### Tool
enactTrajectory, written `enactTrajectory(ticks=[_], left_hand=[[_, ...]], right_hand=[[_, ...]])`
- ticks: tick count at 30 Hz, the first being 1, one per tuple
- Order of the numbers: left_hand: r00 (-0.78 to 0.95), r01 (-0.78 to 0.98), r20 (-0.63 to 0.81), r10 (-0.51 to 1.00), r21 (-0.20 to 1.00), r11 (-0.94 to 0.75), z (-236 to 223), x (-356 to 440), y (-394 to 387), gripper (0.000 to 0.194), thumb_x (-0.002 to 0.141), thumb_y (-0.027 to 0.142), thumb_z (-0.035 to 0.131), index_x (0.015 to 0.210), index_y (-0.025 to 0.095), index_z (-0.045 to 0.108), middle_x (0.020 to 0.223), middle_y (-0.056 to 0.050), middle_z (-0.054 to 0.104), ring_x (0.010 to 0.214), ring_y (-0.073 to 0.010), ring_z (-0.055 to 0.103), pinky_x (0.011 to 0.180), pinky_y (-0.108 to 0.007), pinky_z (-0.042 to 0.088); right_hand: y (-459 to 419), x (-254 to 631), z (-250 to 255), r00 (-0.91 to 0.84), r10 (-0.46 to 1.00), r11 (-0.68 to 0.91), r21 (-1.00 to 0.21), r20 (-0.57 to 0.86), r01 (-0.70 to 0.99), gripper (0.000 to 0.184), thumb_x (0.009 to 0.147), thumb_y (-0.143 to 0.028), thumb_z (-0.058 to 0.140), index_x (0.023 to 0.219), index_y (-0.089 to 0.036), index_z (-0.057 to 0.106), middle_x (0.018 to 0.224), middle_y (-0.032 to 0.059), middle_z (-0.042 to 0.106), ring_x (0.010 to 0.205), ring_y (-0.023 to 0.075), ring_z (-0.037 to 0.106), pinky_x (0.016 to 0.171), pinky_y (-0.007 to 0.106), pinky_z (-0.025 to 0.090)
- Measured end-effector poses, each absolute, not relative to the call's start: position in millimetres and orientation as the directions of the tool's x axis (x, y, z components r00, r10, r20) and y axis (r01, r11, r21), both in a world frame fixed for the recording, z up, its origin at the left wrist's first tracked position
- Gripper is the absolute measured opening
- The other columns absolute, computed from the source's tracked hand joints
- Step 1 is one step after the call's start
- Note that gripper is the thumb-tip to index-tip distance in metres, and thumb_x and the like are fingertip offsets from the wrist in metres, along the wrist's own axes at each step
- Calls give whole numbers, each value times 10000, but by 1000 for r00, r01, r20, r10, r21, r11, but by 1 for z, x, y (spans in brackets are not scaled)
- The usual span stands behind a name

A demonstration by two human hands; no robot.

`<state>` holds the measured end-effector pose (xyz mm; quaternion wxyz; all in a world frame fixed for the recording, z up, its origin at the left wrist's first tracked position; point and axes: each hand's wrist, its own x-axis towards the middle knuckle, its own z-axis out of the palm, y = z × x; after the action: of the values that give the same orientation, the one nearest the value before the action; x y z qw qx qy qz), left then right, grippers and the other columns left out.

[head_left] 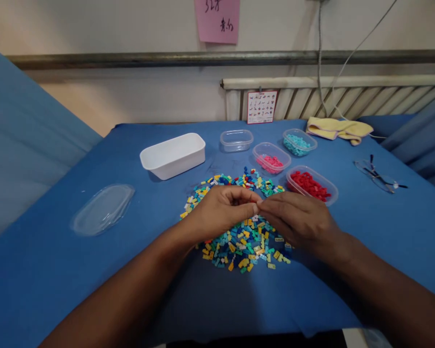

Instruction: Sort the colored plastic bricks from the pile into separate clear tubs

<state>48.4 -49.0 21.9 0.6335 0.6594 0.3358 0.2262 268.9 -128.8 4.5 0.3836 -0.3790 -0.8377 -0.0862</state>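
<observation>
Over a loose pile of small coloured building bricks (pixel 239 246), both my hands meet at the fingertips. My left hand (pixel 224 208) is closed in a pinch, its thumb and fingertips touching those of the other hand. My right hand (pixel 300 217) is also closed, fingers pressed together and pointing left. Whatever lies between the fingertips is too small and hidden to name. Just beyond my right hand stands a clear tub of red bricks (pixel 310 186). Behind it are a tub of pink bricks (pixel 271 163) and a tub of light blue bricks (pixel 297 144).
An empty clear tub (pixel 236 138) and a white bin (pixel 174 157) stand at the back. Clear lids (pixel 105 208) lie on the left of the blue cloth. To the right are eyeglasses (pixel 379 176) and a yellow cloth (pixel 339 129). A radiator (pixel 333 96) lines the wall.
</observation>
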Motion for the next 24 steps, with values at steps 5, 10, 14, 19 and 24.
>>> enactTrajectory(ticks=[5, 10, 14, 19, 24], left_hand=[[672, 29, -140, 727, 986, 163, 14, 53, -52, 316, 880, 401, 874, 1129, 208, 879, 1089, -57, 850, 914, -152, 736, 874, -275, 582], [687, -3, -113, 718, 987, 159, 10, 54, -54, 308, 911, 353, 838, 1193, 235, 872, 1143, -53, 854, 1006, -177, 769, 962, -309, 602], [663, 22, -129, 737, 988, 153, 9, 54, -54, 245, 891, 299, 833, 1116, 215, 882, 1064, -46, 858, 946, -162, 769, 916, -288, 610], [617, 72, -187, 764, 981, 182, 12, 54, -52, 185, 855, 295, 866, 1002, 183, 866, 844, -18, 816, 713, -97, 694, 768, -237, 599], [576, 71, -208, 790, 976, 204, 12, 55, -54, 278, 816, 371, 911, 1000, 177, 835, 879, -40, 828, 762, -133, 743, 746, -259, 628]], right_hand=[[-126, 269, 5, -383, 571, 688, -168, 727, 706, 211, 1029, -117, 743, 1232, -164, 717, 1063, 93, 820, 916, 182, 783, 817, 294, 639], [-124, 269, 0, -339, 608, 679, -250, 718, 690, 195, 1047, -143, 723, 1237, -188, 724, 1076, 86, 812, 949, 188, 783, 847, 305, 648], [-123, 271, -1, -358, 629, 674, -254, 690, 694, 183, 1048, -159, 723, 1230, -170, 736, 1068, 101, 792, 908, 192, 764, 791, 309, 639], [-124, 271, 2, -396, 644, 684, -262, 654, 680, 153, 1059, -161, 704, 1205, -189, 743, 1057, 91, 783, 902, 191, 757, 774, 315, 637], [-125, 269, 4, -371, 643, 668, -253, 670, 700, 169, 1075, -203, 690, 1239, -212, 729, 1079, 92, 799, 944, 207, 766, 831, 351, 658]])
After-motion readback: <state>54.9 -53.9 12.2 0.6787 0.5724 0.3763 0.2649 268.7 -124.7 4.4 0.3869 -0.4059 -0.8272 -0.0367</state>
